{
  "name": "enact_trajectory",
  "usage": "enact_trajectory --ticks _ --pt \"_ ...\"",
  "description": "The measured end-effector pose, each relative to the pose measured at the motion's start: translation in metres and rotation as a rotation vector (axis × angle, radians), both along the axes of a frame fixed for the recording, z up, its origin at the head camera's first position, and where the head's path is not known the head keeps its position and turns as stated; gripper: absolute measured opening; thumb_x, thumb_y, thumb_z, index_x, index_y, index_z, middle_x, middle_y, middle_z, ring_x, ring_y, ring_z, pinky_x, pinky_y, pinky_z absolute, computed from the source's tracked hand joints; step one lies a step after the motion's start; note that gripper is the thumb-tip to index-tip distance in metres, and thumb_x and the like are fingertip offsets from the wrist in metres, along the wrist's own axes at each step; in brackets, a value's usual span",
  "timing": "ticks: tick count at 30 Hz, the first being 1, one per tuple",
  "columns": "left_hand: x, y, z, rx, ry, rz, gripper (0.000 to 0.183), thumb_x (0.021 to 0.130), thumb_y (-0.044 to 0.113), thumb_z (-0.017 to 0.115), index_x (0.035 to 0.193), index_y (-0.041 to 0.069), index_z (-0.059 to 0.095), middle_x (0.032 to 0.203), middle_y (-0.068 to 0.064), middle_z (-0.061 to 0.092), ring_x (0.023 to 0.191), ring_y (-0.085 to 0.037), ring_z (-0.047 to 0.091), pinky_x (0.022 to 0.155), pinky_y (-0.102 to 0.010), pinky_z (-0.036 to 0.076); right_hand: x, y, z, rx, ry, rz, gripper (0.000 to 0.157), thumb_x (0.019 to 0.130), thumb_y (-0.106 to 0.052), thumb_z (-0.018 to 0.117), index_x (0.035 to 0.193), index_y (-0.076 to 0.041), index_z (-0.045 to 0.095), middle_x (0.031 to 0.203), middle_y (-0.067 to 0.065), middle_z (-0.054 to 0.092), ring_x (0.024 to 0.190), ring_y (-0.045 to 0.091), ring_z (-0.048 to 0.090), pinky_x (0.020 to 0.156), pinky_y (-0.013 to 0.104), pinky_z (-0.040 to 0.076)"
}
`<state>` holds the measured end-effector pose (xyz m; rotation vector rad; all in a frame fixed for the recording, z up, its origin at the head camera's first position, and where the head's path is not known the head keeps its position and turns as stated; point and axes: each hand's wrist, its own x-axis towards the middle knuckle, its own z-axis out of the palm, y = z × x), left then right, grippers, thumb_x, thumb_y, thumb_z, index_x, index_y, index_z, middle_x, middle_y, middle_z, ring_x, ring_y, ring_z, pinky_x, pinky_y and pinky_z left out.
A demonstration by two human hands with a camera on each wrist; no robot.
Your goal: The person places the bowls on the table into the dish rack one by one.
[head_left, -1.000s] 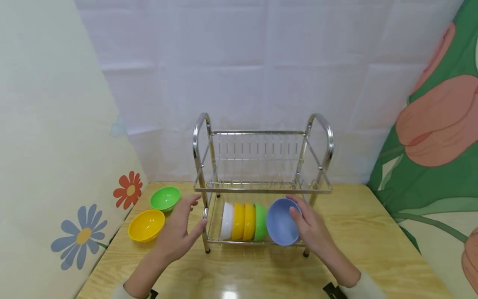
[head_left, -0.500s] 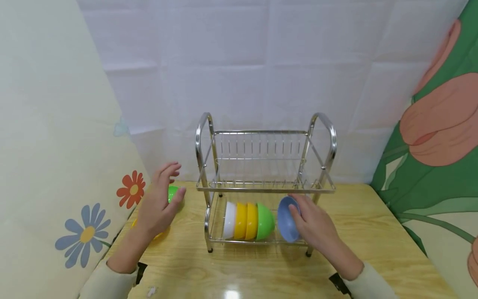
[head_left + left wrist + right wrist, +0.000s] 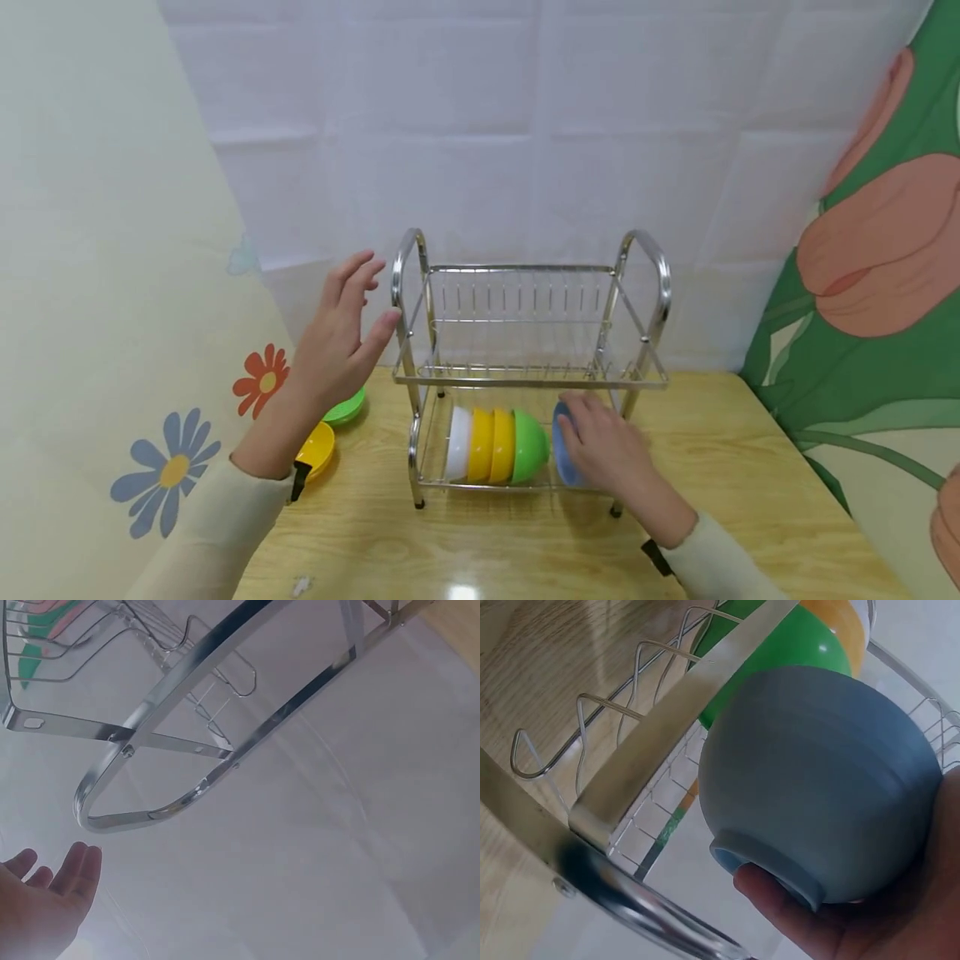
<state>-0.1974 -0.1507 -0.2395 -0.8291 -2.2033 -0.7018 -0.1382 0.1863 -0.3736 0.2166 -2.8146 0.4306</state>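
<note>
My right hand (image 3: 611,450) grips a blue bowl (image 3: 817,780) at the right end of the rack's lower tier, thumb against its foot ring in the right wrist view. The bowl stands on its side, rim facing left, a small gap from the green bowl (image 3: 529,447). Left of that, two yellow bowls (image 3: 492,446) and a white bowl (image 3: 458,444) stand on edge in a row. Holding nothing, my left hand (image 3: 337,342) is raised beside the upper left frame of the metal dish rack (image 3: 528,383), fingers relaxed and apart.
On the table (image 3: 720,467) at left lie another green bowl (image 3: 347,408) and another yellow bowl (image 3: 318,448), partly hidden by my left arm. White cloth (image 3: 480,125) hangs behind the rack. Flowered cloths stand on both sides.
My left hand has risen from beside the rack's lower left to its upper left. The right hand has turned the blue bowl from facing me to edge-on, and shifted it slightly right.
</note>
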Motion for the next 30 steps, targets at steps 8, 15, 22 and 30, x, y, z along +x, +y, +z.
enact_trajectory --ticks 8,15,22,30 --pt "-0.017 0.017 0.021 -0.049 -0.014 -0.009 0.063 0.103 0.043 0.043 0.155 0.011 0.03 0.162 -0.009 0.027 0.127 -0.03 0.053 0.099 -0.051 0.05 -0.013 -0.004 -0.01 0.009 -0.056 0.019 0.043 0.105 -0.033 0.043 0.139 -0.009 0.055 0.129 0.015 0.065 0.107 0.036 0.067 0.087 0.054 0.056" --pt "-0.026 0.025 0.031 -0.043 -0.034 -0.02 0.063 0.102 0.038 0.049 0.154 0.008 0.031 0.16 -0.011 0.029 0.122 -0.032 0.054 0.095 -0.052 0.052 -0.021 -0.007 -0.016 0.04 -0.078 -0.004 0.047 0.107 -0.037 0.038 0.14 -0.009 0.055 0.129 0.017 0.064 0.105 0.036 0.067 0.084 0.054 0.057" --pt "-0.036 0.029 0.035 -0.078 -0.072 0.031 0.065 0.103 0.045 0.044 0.154 0.006 0.033 0.159 -0.013 0.031 0.142 -0.031 0.037 0.115 -0.052 0.039 -0.029 -0.007 -0.021 0.048 -0.128 -0.002 0.049 0.107 -0.038 0.037 0.142 -0.008 0.053 0.131 0.018 0.063 0.107 0.035 0.066 0.082 0.051 0.057" --pt "-0.045 0.03 0.032 -0.103 -0.182 0.066 0.067 0.103 0.048 0.042 0.154 0.007 0.032 0.158 -0.014 0.033 0.145 -0.033 0.033 0.116 -0.055 0.036 -0.037 -0.015 -0.025 0.007 -0.145 0.007 0.046 0.107 -0.036 0.039 0.138 -0.006 0.055 0.128 0.018 0.064 0.106 0.033 0.066 0.084 0.051 0.057"
